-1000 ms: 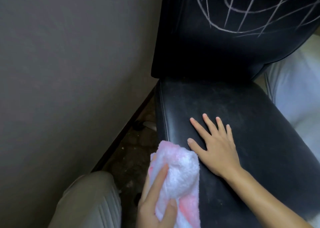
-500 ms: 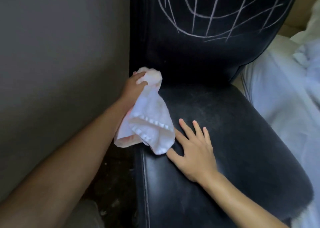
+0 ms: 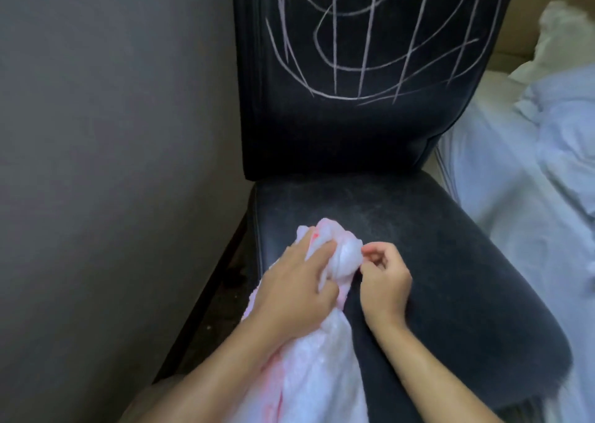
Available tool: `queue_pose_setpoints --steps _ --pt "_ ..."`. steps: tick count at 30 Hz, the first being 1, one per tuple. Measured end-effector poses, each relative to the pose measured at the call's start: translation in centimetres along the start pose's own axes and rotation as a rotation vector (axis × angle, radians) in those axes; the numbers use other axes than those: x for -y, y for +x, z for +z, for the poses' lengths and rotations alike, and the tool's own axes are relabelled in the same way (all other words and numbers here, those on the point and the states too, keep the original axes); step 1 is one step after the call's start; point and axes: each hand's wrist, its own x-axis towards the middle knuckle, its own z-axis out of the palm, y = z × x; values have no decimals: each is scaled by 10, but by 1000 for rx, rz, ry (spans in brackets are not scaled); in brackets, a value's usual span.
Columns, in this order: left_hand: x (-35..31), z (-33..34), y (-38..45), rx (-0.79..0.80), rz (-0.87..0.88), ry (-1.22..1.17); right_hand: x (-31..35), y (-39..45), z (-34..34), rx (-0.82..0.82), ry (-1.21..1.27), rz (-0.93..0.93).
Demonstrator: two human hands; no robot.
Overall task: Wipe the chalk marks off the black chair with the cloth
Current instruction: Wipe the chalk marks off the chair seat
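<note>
Black chair (image 3: 418,261) seat: left hand (image 3: 296,287) grips cloth (image 3: 322,374); right hand (image 3: 384,281) pinches it.

A plain grey wall (image 3: 112,165) stands left, dark speckled floor (image 3: 212,313) below, rumpled white bedding (image 3: 528,171) at right.

- It looked like a room in a home, likely a bedroom.
- Rumpled pale blue bedding (image 3: 521,197) lay just beside a black padded chair (image 3: 402,294).
- A plain grey wall (image 3: 112,132) stood close on the other side.
</note>
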Motion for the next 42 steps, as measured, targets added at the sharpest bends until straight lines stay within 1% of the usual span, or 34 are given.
queue_pose_setpoints --steps 2,3,4,5,6,7,8,9,10,14,17,19,23,25,26,27,28,29,31,33,34,35,36,37,38,39,40,41,42 --pt "-9 3 -4 -5 11 32 2 13 -20 92 -48 -19" --pt "-9 2 -2 1 10 31 1 23 -34 131 -168 -80" --pt "-7 2 1 17 12 27 -3 35 -51 138 -383 -174" --pt "-5 1 5 40 14 25 -9 47 -70 139 -673 -253" --pt "-3 1 9 54 17 24 -17 57 -88 161 -946 -264" --pt "-2 1 15 56 18 27 -24 61 -103 208 -1122 -193" --pt "-2 2 24 58 11 34 -30 60 -112 261 -1202 -107" --pt "-2 4 36 56 -4 42 -33 56 -116 304 -1219 -51" --pt "-3 6 51 49 -26 46 -36 51 -115 332 -1213 -44" --pt "-9 20 124 -13 -60 63 -28 33 -111 357 -1205 -95" --pt "-10 28 178 -49 -87 71 -27 33 -136 403 -1232 -212" --pt "-14 36 204 -64 -105 83 -33 28 -146 416 -1193 -280" --pt "-32 54 226 -64 -71 166 -51 8 -132 349 -1098 -338" --pt "-44 58 223 -30 -53 177 -55 1 -126 315 -1038 -355" --pt "-52 63 217 4 -38 179 -57 -2 -124 297 -938 -338" --pt "-60 71 207 40 -10 185 -62 -5 -124 287 -797 -256" --pt "-70 78 195 71 29 193 -62 -8 -125 244 -574 -147" --pt "-80 85 182 86 67 196 -59 -14 -126 151 -379 -9" --pt "-94 94 157 86 93 182 -49 -17 -134 -31 -40 205" --pt "-95 93 134 65 64 156 -25 -12 -130 -189 230 359" --pt "-93 92 123 63 53 136 -16 -13 -130 -232 319 414" --pt "-93 89 110 86 31 106 -4 -18 -134 -213 268 444" --pt "-92 86 98 123 4 50 9 -23 -139 -126 278 424" --pt "-94 80 89 176 -20 -69 24 -18 -140 -105 304 555" --pt "-94 68 83 246 -76 -286 27 -13 -144 -89 356 642" --pt "-91 55 80 309 -119 -529 25 -5 -151 -60 474 640" --pt "-81 42 78 335 -151 -728 16 6 -164 -36 541 649" --pt "-66 31 79 277 -137 -746 11 17 -179 -32 551 637" --pt "-45 22 82 168 -123 -646 13 21 -196 -77 505 536"
